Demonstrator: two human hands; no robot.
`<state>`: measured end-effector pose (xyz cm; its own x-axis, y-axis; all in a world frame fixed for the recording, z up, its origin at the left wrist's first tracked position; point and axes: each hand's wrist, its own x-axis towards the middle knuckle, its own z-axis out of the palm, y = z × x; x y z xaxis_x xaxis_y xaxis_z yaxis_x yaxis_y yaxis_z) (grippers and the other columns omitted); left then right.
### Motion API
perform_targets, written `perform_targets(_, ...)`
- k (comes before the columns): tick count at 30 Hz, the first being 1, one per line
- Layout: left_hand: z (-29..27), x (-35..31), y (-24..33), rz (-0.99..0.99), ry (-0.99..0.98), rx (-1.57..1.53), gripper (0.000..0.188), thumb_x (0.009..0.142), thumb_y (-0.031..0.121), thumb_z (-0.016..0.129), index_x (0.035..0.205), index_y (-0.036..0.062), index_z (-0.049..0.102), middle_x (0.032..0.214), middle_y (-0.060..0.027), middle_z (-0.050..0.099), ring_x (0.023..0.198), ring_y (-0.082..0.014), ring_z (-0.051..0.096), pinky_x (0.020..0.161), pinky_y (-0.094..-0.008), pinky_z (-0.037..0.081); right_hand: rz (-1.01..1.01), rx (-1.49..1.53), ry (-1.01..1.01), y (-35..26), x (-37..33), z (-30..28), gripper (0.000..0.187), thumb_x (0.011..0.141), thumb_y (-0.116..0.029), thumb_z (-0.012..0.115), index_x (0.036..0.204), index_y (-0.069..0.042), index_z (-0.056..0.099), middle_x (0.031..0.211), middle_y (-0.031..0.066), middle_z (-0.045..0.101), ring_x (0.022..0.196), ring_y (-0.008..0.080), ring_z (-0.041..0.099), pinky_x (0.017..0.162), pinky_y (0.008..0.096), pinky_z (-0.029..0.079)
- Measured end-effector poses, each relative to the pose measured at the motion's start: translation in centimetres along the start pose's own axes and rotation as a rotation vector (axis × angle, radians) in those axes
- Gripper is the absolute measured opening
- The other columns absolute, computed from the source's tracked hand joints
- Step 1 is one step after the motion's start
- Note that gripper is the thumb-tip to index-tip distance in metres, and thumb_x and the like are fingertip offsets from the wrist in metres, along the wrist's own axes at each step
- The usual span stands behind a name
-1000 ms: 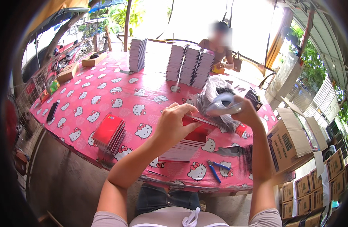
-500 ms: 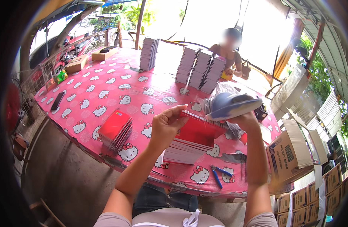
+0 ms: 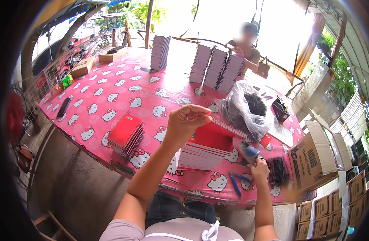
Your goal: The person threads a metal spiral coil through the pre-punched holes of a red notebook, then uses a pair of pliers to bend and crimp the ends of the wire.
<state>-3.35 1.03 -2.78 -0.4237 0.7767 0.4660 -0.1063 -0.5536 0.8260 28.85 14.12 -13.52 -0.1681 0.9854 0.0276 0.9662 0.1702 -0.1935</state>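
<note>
My left hand (image 3: 189, 122) pinches the near-left end of a spiral binding on a red notebook (image 3: 212, 135). That notebook lies over a stack of unbound page blocks (image 3: 202, 156). My right hand (image 3: 260, 169) is closed on a blue-grey rounded thing (image 3: 250, 151), its exact kind unclear, just right of the stack. Close by, below, lie pliers (image 3: 235, 186) with blue handles. A bundle of black spiral coils (image 3: 277, 172) lies to the right of my right hand.
A clear plastic bag (image 3: 236, 110) of black coils stands beyond the notebook. Red spiral notebooks (image 3: 126, 130) are piled at left; tall notebook stacks (image 3: 215, 66) stand at the back. A person (image 3: 246, 48) is behind them. An open carton (image 3: 313, 156) sits at right.
My right hand has come down and toward me with the blue-grey thing, uncovering the plastic bag and black coils. My left hand keeps its pinch. The person beyond has raised a hand.
</note>
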Motion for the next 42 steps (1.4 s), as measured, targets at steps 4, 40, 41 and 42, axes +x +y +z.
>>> perform_targets(4,0.2,0.2,0.1,-0.076,0.076,-0.155,0.018,0.079,0.003,0.073,0.095,0.0004,0.066,0.092,-0.0092,0.069,0.077,-0.0100,0.062,0.068,-0.0225,0.052,-0.297,0.103,0.310,0.2,-3.8,1.1,0.061,0.073,-0.042,0.075,0.113,0.000,0.057,0.115,0.0176,0.053,0.111,0.0358,0.050,0.091,0.0446,0.043)
perform_targets(40,1.9,-7.6,-0.8,0.682,-0.150,0.733,0.027,0.072,-0.005,0.071,0.097,0.0042,0.070,0.097,-0.0091,0.070,0.076,-0.0207,0.062,0.069,-0.0300,0.048,-0.569,1.271,-0.379,-11.1,-12.0,-5.5,0.038,0.088,-0.015,0.063,0.120,0.001,0.051,0.100,0.0144,0.058,0.083,0.0270,0.057,0.075,0.0373,0.048)
perform_targets(41,1.8,-7.8,-0.8,0.697,-0.159,0.730,0.025,0.072,-0.007,0.070,0.096,0.0032,0.070,0.096,-0.0104,0.070,0.076,-0.0216,0.062,0.069,-0.0302,0.049,-0.379,1.526,-0.723,-10.8,-11.8,-5.1,0.037,0.089,-0.014,0.062,0.121,0.001,0.050,0.098,0.0131,0.060,0.079,0.0250,0.058,0.072,0.0357,0.049)
perform_targets(42,1.6,-7.9,-0.6,0.715,-0.164,0.738,0.024,0.073,-0.008,0.069,0.094,0.0021,0.070,0.094,-0.0117,0.070,0.077,-0.0225,0.063,0.069,-0.0305,0.050,-0.309,1.675,-0.890,-10.9,-11.8,-5.1,0.036,0.090,-0.014,0.061,0.121,0.002,0.050,0.096,0.0124,0.061,0.077,0.0234,0.059,0.071,0.0335,0.050)
